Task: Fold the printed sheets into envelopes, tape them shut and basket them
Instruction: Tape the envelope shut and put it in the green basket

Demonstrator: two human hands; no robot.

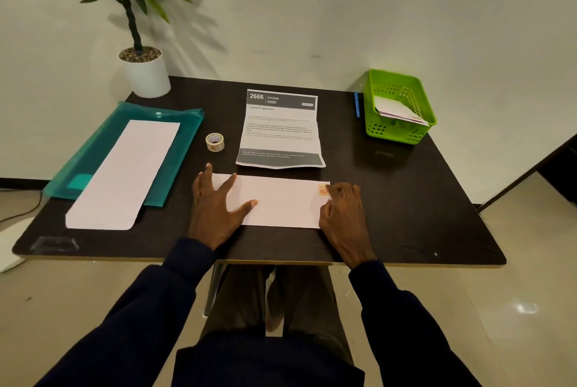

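A white envelope (pixel 281 202) lies flat near the table's front edge, with an orange piece of tape at its right end. My left hand (pixel 215 205) rests flat on its left end, fingers spread. My right hand (pixel 342 211) presses its fingers on the envelope's right end by the tape. Behind the envelope lies a creased printed sheet (pixel 281 129) headed "2666 Kitchen". A small tape roll (pixel 214 141) stands left of that sheet. A green basket (pixel 399 133) at the back right holds folded white envelopes.
A teal plastic folder (pixel 103 149) on the left carries a long stack of white envelopes (pixel 121 177). A potted plant (pixel 145 71) stands at the back left corner. A blue pen (pixel 357 104) lies beside the basket. The dark table (pixel 406 199) ends just before my knees.
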